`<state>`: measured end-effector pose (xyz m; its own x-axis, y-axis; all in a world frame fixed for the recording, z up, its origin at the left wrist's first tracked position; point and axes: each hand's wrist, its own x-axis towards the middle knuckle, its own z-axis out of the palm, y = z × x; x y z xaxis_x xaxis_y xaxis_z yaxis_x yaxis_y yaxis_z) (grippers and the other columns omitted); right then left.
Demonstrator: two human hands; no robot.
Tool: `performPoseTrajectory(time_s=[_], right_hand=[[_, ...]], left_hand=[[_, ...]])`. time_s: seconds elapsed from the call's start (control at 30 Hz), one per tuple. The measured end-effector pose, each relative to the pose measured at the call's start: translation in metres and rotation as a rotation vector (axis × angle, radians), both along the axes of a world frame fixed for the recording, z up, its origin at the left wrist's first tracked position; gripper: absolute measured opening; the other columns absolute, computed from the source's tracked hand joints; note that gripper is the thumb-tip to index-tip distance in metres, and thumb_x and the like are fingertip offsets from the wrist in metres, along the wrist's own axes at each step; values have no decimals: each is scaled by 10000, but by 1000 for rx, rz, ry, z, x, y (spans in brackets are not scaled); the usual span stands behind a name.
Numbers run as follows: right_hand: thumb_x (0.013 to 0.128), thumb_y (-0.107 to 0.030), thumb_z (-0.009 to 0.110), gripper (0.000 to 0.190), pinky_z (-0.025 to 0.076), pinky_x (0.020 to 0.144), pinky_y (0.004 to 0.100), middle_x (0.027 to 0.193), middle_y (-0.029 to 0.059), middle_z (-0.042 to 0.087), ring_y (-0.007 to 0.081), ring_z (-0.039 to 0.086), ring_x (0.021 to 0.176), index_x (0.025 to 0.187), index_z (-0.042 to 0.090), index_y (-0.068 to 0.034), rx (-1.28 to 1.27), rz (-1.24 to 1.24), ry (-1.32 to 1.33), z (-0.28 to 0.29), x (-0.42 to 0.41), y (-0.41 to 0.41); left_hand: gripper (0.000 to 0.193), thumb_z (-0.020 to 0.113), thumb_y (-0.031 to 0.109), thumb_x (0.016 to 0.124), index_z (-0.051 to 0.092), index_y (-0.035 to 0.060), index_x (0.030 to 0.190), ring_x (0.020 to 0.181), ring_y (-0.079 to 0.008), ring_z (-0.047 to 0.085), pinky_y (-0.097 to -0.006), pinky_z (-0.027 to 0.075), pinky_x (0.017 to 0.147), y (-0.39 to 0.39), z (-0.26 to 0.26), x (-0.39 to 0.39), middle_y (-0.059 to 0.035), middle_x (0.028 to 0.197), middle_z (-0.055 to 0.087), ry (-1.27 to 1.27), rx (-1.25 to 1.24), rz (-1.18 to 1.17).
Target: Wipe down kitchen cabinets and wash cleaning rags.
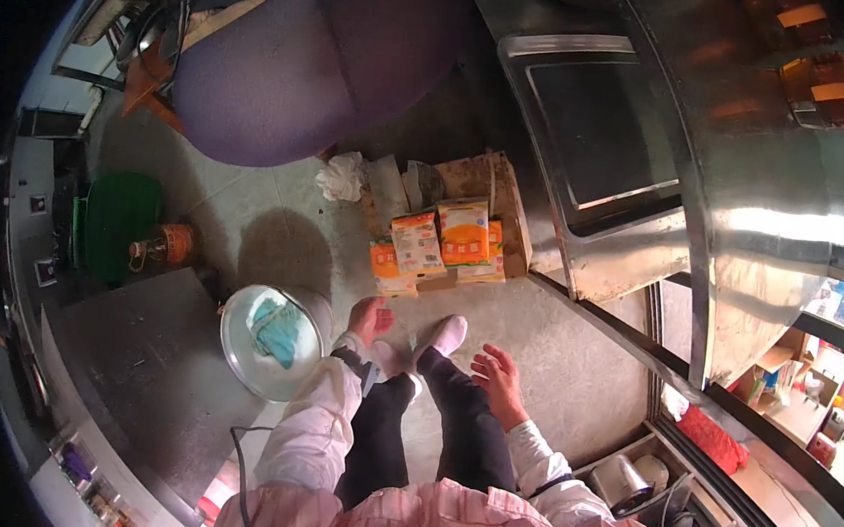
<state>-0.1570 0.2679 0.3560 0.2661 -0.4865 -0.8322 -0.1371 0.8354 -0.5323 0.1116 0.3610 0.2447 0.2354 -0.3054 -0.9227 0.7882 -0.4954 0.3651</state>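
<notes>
My left hand (370, 321) is held in front of me, slightly curled, with nothing visible in it. Beside it stands a round metal bucket (228, 348) with a teal cloth (277, 332) inside. My right hand (499, 383) hovers near my right leg, fingers apart and holding nothing. On the floor beyond my feet lie several orange and white plastic packets (417, 244), some overlapping. They rest on and against a worn cardboard box (507, 188). Neither hand touches the packets.
A purple rounded panel (273, 77) spans the far side. Stainless steel equipment (607, 122) stands to the right. At left are a dark tabletop (148, 382), a green stool (121, 218) and a jug (171, 244). A rack with metal pots (621, 483) sits lower right.
</notes>
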Motion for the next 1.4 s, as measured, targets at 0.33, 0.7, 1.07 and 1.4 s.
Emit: performPoseTrajectory(time_s=[0.33,0.7,1.07,1.4], right_hand=[[891,-169,453,312,487,743,304,1005,92,570,182,570,885,1183,448,-57,56,-122,26,6,16,-20],[867,-134,454,332,488,640,258,937,79,575,163,583,779,1183,455,-34,51,-427,45,-18,77,-15],[853,-179,446,85,381,469,250,687,-3,470,119,470,567,902,479,-118,220,-940,-403,-141,159,30],[831,-515,420,362,297,293,317,563,-6,425,150,328,325,815,480,-158,389,-1323,86,-343,140,32]], left_hand=[[327,518,389,845,550,101,997,618,-169,596,-295,490,557,-72,34,-22,-64,743,604,-13,-208,-205],[289,552,366,803,550,110,938,603,-164,594,-302,499,540,-99,-1,46,-67,737,608,47,-81,-375],[411,517,419,840,503,111,1111,692,-166,591,-313,498,647,-161,-12,150,-54,831,602,-86,-138,-569],[524,474,327,854,293,210,1332,1144,-255,393,-441,404,803,-182,-126,161,-37,1331,340,-546,-140,-564]])
